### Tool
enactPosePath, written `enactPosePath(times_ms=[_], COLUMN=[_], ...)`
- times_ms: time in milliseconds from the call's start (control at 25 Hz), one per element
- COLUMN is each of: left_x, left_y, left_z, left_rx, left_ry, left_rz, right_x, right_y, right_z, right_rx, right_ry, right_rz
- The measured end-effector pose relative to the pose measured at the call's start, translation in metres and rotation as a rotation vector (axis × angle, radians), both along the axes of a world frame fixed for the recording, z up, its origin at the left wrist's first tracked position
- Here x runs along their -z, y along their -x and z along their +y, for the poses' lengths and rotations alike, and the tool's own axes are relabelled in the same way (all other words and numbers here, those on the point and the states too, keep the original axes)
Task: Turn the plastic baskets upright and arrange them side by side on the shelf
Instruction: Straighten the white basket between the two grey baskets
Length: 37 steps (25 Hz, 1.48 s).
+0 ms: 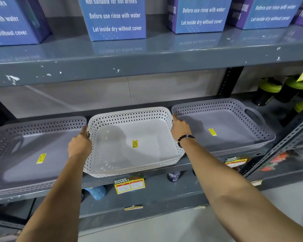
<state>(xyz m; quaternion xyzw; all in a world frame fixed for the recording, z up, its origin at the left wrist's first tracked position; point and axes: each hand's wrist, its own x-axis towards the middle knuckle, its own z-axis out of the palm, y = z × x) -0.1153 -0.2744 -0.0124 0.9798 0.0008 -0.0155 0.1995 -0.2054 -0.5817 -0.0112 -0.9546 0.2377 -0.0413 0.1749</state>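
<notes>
Upright white perforated basket (135,142), yellow sticker (135,143) inside

Three baskets are sitting upright in a row on the shelf (164,173): the left basket (33,154), the middle basket (133,142) and the right basket (224,124). The left hand (80,144) and right hand (180,128) are gripping the middle basket's two sides. Boxes (115,18) are standing on the shelf above.
</notes>
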Motion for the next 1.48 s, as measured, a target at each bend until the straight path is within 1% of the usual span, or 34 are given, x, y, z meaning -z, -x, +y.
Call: enactPosePath(times_ms=[280, 560, 840, 1480], left_x=[0.0007, -0.0012, -0.0042, -0.0015], left_y=[-0.0002, 0.0018, 0.0035, -0.0037], left_z=[0.0004, -0.0001, 0.0009, 0.0014], left_rx=[0.006, -0.001, 0.020, 0.024], left_ry=[-0.002, 0.025, 0.001, 0.014], left_rz=[-0.007, -0.013, -0.013, -0.038], right_x=[0.0018, 0.0025, 0.0036, 0.0049], right_y=[0.0011, 0.0018, 0.0000, -0.0055], right_z=[-0.0004, 0.0012, 0.0001, -0.0038], right_rx=[0.005, -0.002, 0.001, -0.016], right_ry=[-0.003, 0.046, 0.066, 0.104], right_rz=[-0.009, 0.035, 0.054, 0.064])
